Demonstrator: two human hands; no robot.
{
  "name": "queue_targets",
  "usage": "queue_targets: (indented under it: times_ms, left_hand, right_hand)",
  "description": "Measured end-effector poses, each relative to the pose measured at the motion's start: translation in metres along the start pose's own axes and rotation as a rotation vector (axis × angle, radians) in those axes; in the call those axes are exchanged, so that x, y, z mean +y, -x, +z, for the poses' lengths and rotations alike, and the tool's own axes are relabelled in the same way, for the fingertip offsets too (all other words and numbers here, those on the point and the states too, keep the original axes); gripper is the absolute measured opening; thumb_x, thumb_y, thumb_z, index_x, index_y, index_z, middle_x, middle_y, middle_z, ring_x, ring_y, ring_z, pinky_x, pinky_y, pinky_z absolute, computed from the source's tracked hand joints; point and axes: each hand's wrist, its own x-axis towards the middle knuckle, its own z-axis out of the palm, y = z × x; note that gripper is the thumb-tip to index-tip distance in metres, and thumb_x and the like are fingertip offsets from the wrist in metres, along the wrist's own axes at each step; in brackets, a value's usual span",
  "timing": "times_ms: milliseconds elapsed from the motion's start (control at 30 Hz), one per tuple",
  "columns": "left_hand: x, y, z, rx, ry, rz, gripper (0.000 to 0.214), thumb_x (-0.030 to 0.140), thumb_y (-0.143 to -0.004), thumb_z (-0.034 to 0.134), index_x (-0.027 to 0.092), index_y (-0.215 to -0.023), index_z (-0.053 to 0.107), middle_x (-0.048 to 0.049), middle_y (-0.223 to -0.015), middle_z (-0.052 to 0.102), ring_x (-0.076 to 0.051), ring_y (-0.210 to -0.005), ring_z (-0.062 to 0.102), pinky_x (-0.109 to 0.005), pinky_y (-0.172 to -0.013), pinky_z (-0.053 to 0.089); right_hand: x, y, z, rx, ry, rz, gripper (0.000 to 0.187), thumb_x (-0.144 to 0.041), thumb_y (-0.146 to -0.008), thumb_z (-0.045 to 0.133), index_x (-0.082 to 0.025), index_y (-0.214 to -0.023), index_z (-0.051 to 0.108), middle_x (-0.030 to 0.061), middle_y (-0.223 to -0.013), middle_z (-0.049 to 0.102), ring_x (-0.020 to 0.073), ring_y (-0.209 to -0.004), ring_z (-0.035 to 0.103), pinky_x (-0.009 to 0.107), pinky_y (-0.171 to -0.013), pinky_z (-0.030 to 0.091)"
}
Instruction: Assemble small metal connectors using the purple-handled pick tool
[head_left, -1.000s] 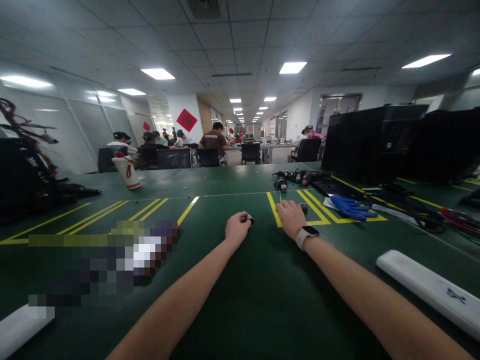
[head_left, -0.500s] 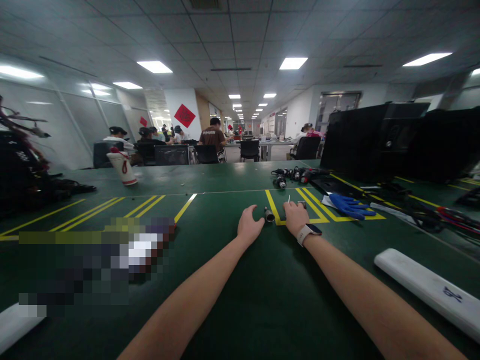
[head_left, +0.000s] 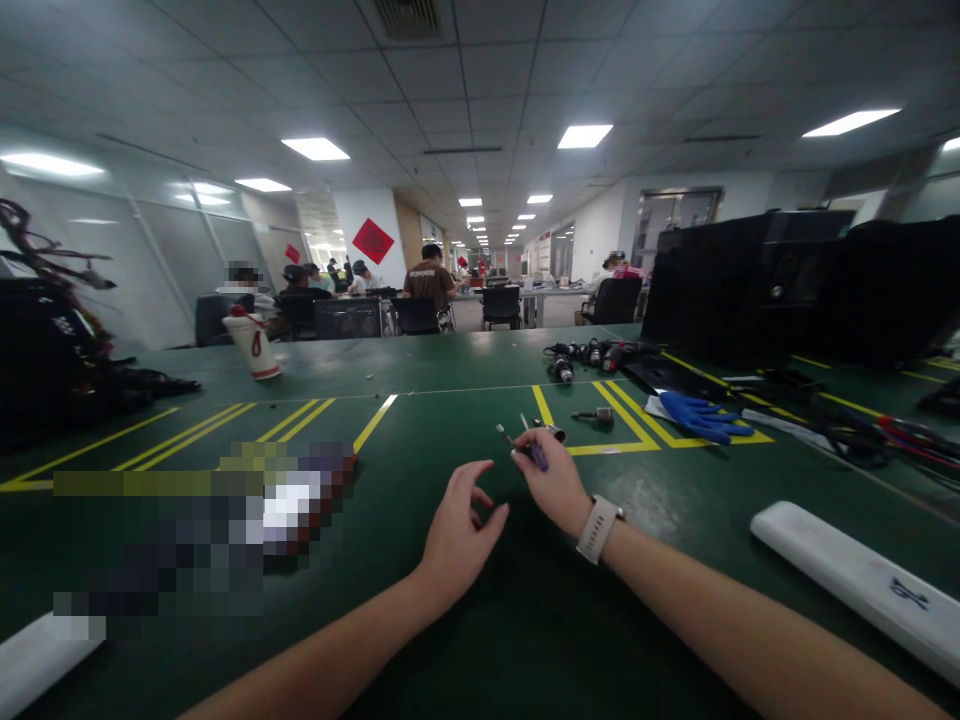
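Note:
My right hand, with a watch on its wrist, pinches a thin metal-shafted tool with a purple end. It may be a small screwdriver, but much of it is hidden by the fingers. My left hand is just to the left, fingers curved and apart, holding nothing. Right behind my right hand lies a short metal cylinder, partly covered. A dark cylindrical part with a thin pin lies within the yellow tape outline on the green table.
Blue-and-white gloves lie to the right, near cables and a large black case. Cabled metal parts sit farther back. A long white block is at right front. A paper cup stands at left; people sit beyond.
My right hand has moved left and nearer with the thin tool, uncovering the cylindrical part with the pin. My left hand has drawn back left, away from the metal cylinder.

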Motion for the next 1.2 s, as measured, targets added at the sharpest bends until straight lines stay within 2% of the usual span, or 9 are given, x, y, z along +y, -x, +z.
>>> queue_targets:
  times_ms: [133,233,400,600,800,867,967,1100,1200]
  left_hand:
    - [-0.003,0.016,-0.010,-0.067,-0.034,0.064,0.049,0.017,-0.072,0.057,0.023,-0.120,0.048,-0.0072,-0.116,0.051,-0.019,-0.082,0.056,-0.028,-0.061,0.048]
    - [-0.005,0.021,-0.016,-0.114,-0.063,0.078,0.043,0.013,-0.072,0.054,0.024,-0.113,0.054,-0.0055,-0.111,0.054,-0.019,-0.081,0.057,-0.029,-0.066,0.049]
    - [-0.004,0.016,-0.019,-0.136,-0.159,0.102,0.035,0.017,-0.078,0.050,0.023,-0.112,0.056,-0.0052,-0.111,0.058,-0.021,-0.094,0.057,-0.033,-0.075,0.050]
    - [-0.012,0.012,-0.020,-0.122,-0.131,0.099,0.035,0.016,-0.078,0.052,0.025,-0.111,0.060,-0.0053,-0.118,0.060,-0.023,-0.108,0.055,-0.037,-0.088,0.046]
    - [-0.021,0.012,-0.020,-0.056,0.008,0.047,0.036,0.016,-0.074,0.059,0.028,-0.108,0.064,-0.0047,-0.122,0.059,-0.023,-0.110,0.055,-0.036,-0.087,0.048]
    - [-0.019,0.012,-0.020,-0.060,-0.004,0.046,0.037,0.016,-0.073,0.060,0.027,-0.107,0.064,-0.0053,-0.119,0.061,-0.023,-0.101,0.060,-0.036,-0.082,0.051]
    - [-0.015,0.015,-0.021,-0.119,-0.145,0.166,0.038,0.012,-0.074,0.058,0.027,-0.108,0.063,-0.0053,-0.114,0.064,-0.021,-0.091,0.063,-0.038,-0.080,0.052]
    - [-0.016,0.017,-0.023,-0.129,-0.399,0.469,0.039,0.006,-0.076,0.054,0.021,-0.111,0.060,-0.0076,-0.113,0.064,-0.022,-0.104,0.057,-0.042,-0.089,0.048]
    - [-0.016,0.017,-0.025,-0.136,-0.506,0.620,0.034,0.007,-0.081,0.048,0.018,-0.112,0.057,-0.0098,-0.113,0.063,-0.021,-0.105,0.057,-0.040,-0.088,0.049]
  right_hand:
    - [-0.023,0.037,0.022,-0.138,-0.258,0.021,0.013,-0.007,-0.073,0.051,-0.017,-0.082,0.050,0.0000,-0.077,0.059,0.0142,-0.071,0.060,0.025,-0.063,0.049]
    - [-0.029,0.051,0.026,-0.198,-0.377,0.065,0.014,-0.006,-0.072,0.051,-0.017,-0.079,0.049,-0.0007,-0.075,0.058,0.0136,-0.070,0.059,0.024,-0.064,0.049]
    - [-0.028,0.049,0.020,-0.241,-0.451,0.137,0.001,-0.018,-0.077,0.052,-0.018,-0.077,0.052,-0.0001,-0.077,0.056,0.0153,-0.073,0.055,0.027,-0.067,0.046]
    - [-0.029,0.049,0.017,-0.261,-0.490,0.188,0.003,-0.019,-0.075,0.054,-0.019,-0.078,0.053,-0.0005,-0.079,0.055,0.0158,-0.076,0.054,0.029,-0.070,0.044]
    - [-0.025,0.047,0.017,-0.242,-0.530,0.249,0.002,-0.020,-0.076,0.052,-0.019,-0.077,0.053,-0.0005,-0.079,0.054,0.0159,-0.077,0.053,0.030,-0.072,0.042]
    - [-0.022,0.046,0.017,-0.221,-0.540,0.273,0.002,-0.019,-0.075,0.051,-0.019,-0.076,0.053,-0.0005,-0.079,0.054,0.0159,-0.077,0.052,0.030,-0.073,0.041]
    - [-0.019,0.044,0.017,-0.209,-0.562,0.296,0.002,-0.019,-0.074,0.052,-0.019,-0.075,0.054,-0.0006,-0.079,0.054,0.0156,-0.077,0.052,0.031,-0.075,0.041]
    - [-0.018,0.044,0.018,-0.188,-0.594,0.301,0.003,-0.020,-0.073,0.052,-0.019,-0.075,0.054,-0.0005,-0.080,0.056,0.0157,-0.079,0.053,0.031,-0.077,0.041]
    - [-0.017,0.044,0.019,-0.172,-0.610,0.310,0.006,-0.018,-0.072,0.052,-0.019,-0.075,0.056,-0.0004,-0.079,0.057,0.0156,-0.078,0.053,0.031,-0.077,0.041]
